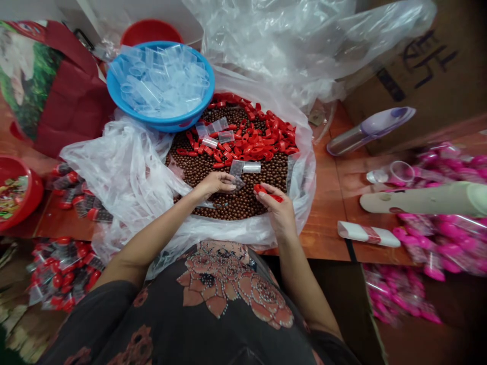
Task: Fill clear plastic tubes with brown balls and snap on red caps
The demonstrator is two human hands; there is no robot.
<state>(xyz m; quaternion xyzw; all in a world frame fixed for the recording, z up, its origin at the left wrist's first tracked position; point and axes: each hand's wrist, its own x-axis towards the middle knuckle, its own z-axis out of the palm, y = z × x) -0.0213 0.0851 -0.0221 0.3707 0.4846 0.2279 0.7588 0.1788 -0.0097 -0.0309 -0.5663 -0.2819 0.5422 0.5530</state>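
My left hand (217,184) is closed on a clear plastic tube (238,183), held low over a bed of small brown balls (205,170). To its right, my right hand (277,205) grips a red plastic cap (269,193) between thumb and fingers. A white plastic bag (304,177) lines the pile of balls. Many loose red caps (258,144) lie on the far part of the pile. Several clear tubes (251,167) rest among them, just beyond my hands.
A blue basin (178,123) of clear tubes stands at the back left, with a red bowl (25,215) far left. Filled red-capped tubes (64,268) lie at lower left. On the right are a purple-topped flask (369,132), a pale green cylinder (414,198), a white roll (367,234) and pink-capped items (452,233).
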